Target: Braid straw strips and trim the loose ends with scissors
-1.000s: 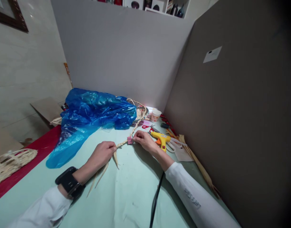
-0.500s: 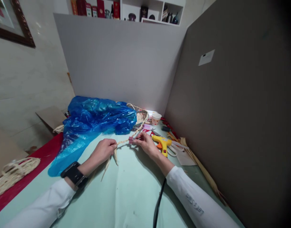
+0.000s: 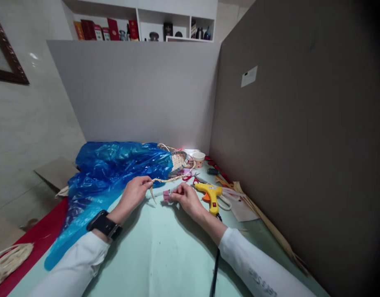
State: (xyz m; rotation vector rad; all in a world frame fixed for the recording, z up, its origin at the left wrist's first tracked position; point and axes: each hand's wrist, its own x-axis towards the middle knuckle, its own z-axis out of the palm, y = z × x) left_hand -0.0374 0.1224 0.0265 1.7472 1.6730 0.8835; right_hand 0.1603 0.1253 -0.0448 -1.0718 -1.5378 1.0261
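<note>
Pinched in my left hand [image 3: 136,190] is the end of a thin braided straw cord [image 3: 169,180], with loose strands hanging below the fingers. The cord runs right and curves back toward a woven basket [image 3: 179,161], part of it under blue plastic. Between the thumb and fingers of my right hand [image 3: 187,198] is a small pink binder clip [image 3: 166,195]. This clip is apart from the cord, just in front of it. Close to the right of that hand lies a yellow glue gun [image 3: 211,194].
Blue plastic sheeting [image 3: 115,165] covers the back left. Scissors [image 3: 224,202], a paper cup [image 3: 198,158] and dried straw strips [image 3: 264,222] lie at the right beside a dark partition [image 3: 289,123]. A black cable [image 3: 215,268] crosses the front. Coiled braid [image 3: 10,262] sits far left.
The binder clip has come away from the cord and moved toward me with my right hand. My left hand has lifted the cord end slightly away. The view has tilted up and turned right.
</note>
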